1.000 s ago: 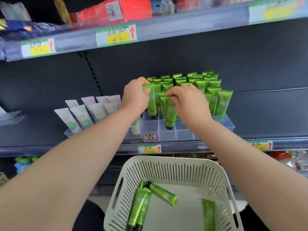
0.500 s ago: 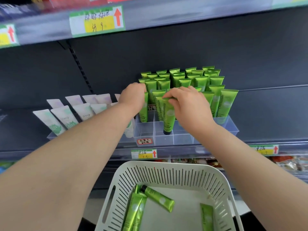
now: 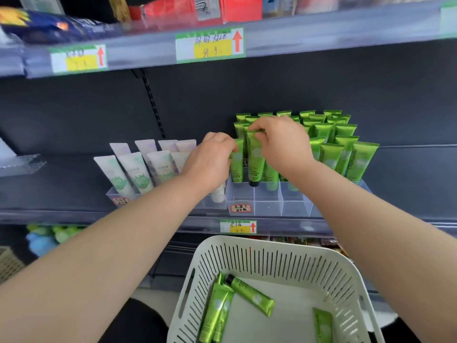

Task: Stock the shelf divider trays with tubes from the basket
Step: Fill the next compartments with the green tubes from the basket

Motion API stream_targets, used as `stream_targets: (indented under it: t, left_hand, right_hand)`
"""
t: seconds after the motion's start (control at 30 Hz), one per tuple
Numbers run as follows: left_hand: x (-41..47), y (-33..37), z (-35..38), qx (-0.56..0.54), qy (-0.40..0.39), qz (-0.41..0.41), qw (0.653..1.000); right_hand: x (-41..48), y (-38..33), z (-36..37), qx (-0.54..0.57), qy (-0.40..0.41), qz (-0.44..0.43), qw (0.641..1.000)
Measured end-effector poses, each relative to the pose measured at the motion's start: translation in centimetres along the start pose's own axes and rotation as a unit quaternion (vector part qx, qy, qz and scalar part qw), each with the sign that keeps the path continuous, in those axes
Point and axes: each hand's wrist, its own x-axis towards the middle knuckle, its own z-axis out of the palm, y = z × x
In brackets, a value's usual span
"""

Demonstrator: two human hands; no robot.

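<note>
A clear divider tray (image 3: 269,206) stands on the middle shelf, its back rows full of upright green tubes (image 3: 346,154) and its front cells bare. My right hand (image 3: 282,144) pinches the flat top of one green tube (image 3: 256,162), black cap down, just above a front-left cell. My left hand (image 3: 210,157) grips another green tube (image 3: 237,159) standing in the leftmost column. The white slotted basket (image 3: 329,263) below holds several loose green tubes (image 3: 249,293).
Left of the green tray, a second clear tray (image 3: 116,194) holds white and lilac tubes (image 3: 138,169). The shelf above (image 3: 321,33) overhangs with price labels and boxed goods. A shelf edge strip (image 3: 148,221) runs in front.
Both hands stayed at the tray's front left. The right hand lifted its tube slightly and shifted it left; the left hand's tube settled lower into the leftmost column. The view tilted upward.
</note>
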Motion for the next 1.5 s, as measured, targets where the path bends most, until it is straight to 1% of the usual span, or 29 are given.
stream_targets:
  t: [0.13,0.3,0.5,0.7,0.83,1.03,1.17,1.27,1.33,1.4,1.5]
  left_hand:
    - [-2.7,-0.9,0.2,-0.02,-0.009,0.014,1.0]
    - [-4.6,-1.7,0.9,-0.036,-0.024,0.007,0.999]
    - [-5.2,-1.4,1.4,-0.038,-0.029,0.006,0.999]
    - [-5.8,-0.4,2.1,-0.065,-0.034,0.012,0.997]
    - [-6.8,0.8,3.0,-0.071,-0.048,0.013,0.996]
    - [-8.9,2.6,4.7,-0.059,-0.084,0.016,0.995]
    - [-11.4,4.2,7.0,-0.059,-0.118,0.024,0.991]
    - [-13.3,5.1,9.1,-0.068,-0.153,0.034,0.985]
    - [-14.6,5.6,10.6,-0.072,-0.177,0.029,0.981]
    - [-16.0,6.0,12.2,-0.073,-0.199,0.017,0.977]
    - [-18.2,6.6,14.4,-0.071,-0.249,-0.004,0.966]
  right_hand:
    - [1.2,-1.0,1.7,-0.015,-0.009,0.005,1.0]
    - [1.3,-1.0,4.2,-0.04,-0.072,0.02,0.996]
    - [0.6,-0.7,5.6,-0.074,-0.109,0.03,0.991]
    - [-0.5,-0.6,4.9,-0.076,-0.045,-0.006,0.996]
    - [-2.7,-0.3,4.2,-0.082,-0.005,-0.028,0.996]
    - [-8.9,0.2,4.2,-0.05,-0.008,-0.034,0.998]
    - [-14.7,0.8,5.5,-0.046,-0.041,-0.035,0.997]
    - [-18.9,2.0,6.6,-0.05,-0.08,-0.019,0.995]
    - [-21.1,3.1,7.4,-0.063,-0.135,0.006,0.989]
    - [-23.2,4.5,8.1,-0.075,-0.196,0.041,0.977]
    - [-26.0,6.3,9.1,-0.08,-0.264,0.097,0.956]
